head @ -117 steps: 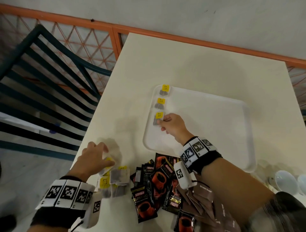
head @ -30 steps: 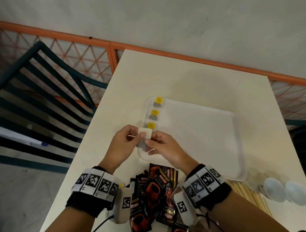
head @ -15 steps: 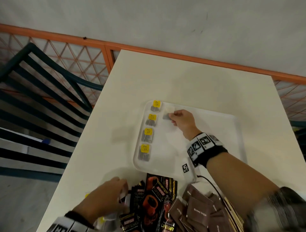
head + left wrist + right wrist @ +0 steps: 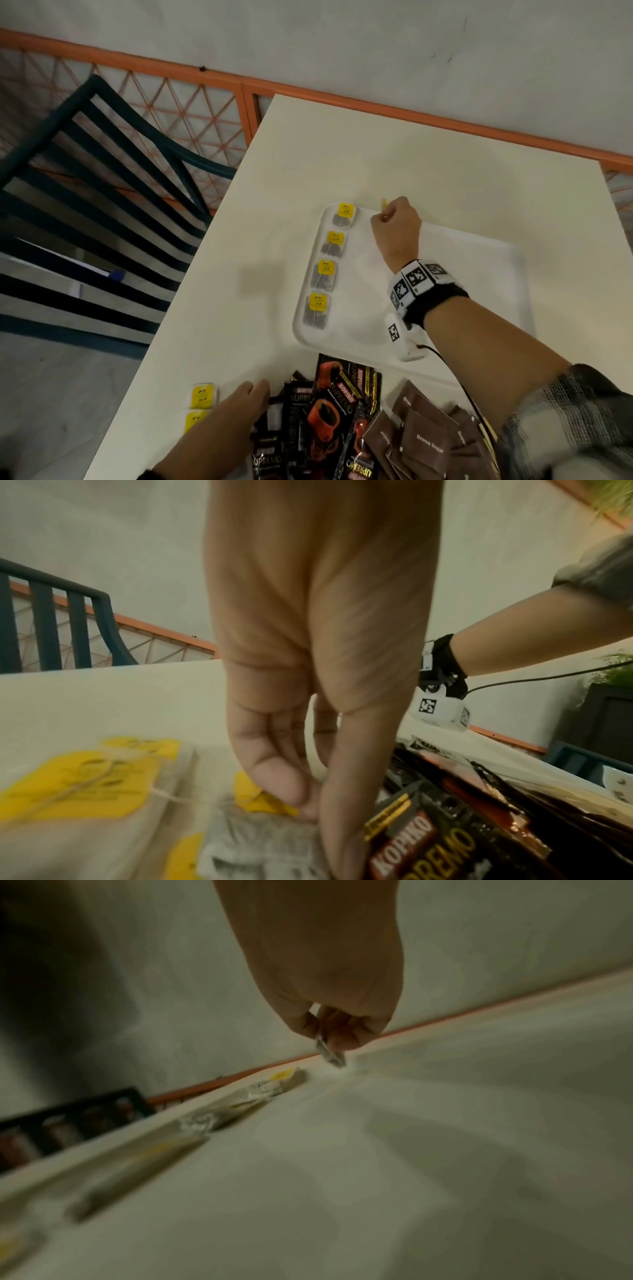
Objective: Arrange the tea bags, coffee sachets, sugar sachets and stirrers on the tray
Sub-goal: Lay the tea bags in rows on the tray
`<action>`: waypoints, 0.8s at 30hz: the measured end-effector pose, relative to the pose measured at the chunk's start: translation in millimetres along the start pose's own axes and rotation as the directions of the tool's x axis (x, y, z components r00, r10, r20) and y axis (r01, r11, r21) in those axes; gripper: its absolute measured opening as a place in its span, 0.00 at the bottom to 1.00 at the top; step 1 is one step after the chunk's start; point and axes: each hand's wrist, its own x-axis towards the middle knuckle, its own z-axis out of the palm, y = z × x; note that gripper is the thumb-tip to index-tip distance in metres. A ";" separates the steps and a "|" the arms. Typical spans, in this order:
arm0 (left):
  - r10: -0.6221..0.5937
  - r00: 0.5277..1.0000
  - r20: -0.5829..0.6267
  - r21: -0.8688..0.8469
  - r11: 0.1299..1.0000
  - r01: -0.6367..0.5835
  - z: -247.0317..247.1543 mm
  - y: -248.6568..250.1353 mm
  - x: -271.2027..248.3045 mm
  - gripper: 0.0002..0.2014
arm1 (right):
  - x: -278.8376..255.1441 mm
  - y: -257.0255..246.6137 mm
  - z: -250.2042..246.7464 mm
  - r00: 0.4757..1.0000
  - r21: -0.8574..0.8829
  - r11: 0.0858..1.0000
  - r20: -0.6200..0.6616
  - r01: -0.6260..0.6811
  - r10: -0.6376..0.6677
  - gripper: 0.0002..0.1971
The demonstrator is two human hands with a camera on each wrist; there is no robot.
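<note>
On the white tray [image 4: 479, 260], several tea bags [image 4: 329, 274] with yellow tags lie in a column along the left edge. My right hand [image 4: 385, 216] hovers at the tray's far left corner, just right of the top bag. It pinches a tea bag [image 4: 330, 1053] that hangs from the fingertips [image 4: 342, 1039] above the tray floor. My left hand [image 4: 255, 390] is down at the near table edge among loose tea bags [image 4: 203, 395]. There, finger and thumb [image 4: 308, 804] close on one tea bag [image 4: 260, 840].
Black coffee sachets [image 4: 329, 418] and brown sugar sachets [image 4: 424, 442] are heaped in front of the tray. A dark slatted chair [image 4: 102, 171] stands left of the table. An orange railing [image 4: 411, 120] runs behind the table.
My right hand has carried its tea bag farther up to the tray's far edge. My left hand has slid forward onto the loose tea bags. A second ago both hands held one bag together.
</note>
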 end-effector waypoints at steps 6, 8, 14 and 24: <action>-0.088 0.996 -0.029 0.251 0.963 0.093 -10.9 -6.9 -8.6 0.39 | -4.9 6.6 14.1 0.972 -0.129 0.985 0.220 0.112 -0.082 0.12; -0.090 0.994 -0.057 0.281 0.954 0.102 -10.2 -10.6 -7.6 0.41 | -7.4 9.8 13.0 0.991 -0.087 0.994 0.123 0.069 -0.058 0.10; -0.136 0.989 -0.060 0.291 0.945 0.148 -19.9 3.3 -7.4 0.19 | -4.5 15.1 13.1 0.988 -0.064 0.995 0.130 -0.080 0.088 0.16; -0.070 0.997 -0.036 0.037 0.997 0.071 -51.6 6.4 -11.1 0.14 | -4.7 15.0 10.9 0.976 -0.006 0.987 0.147 -0.160 0.159 0.21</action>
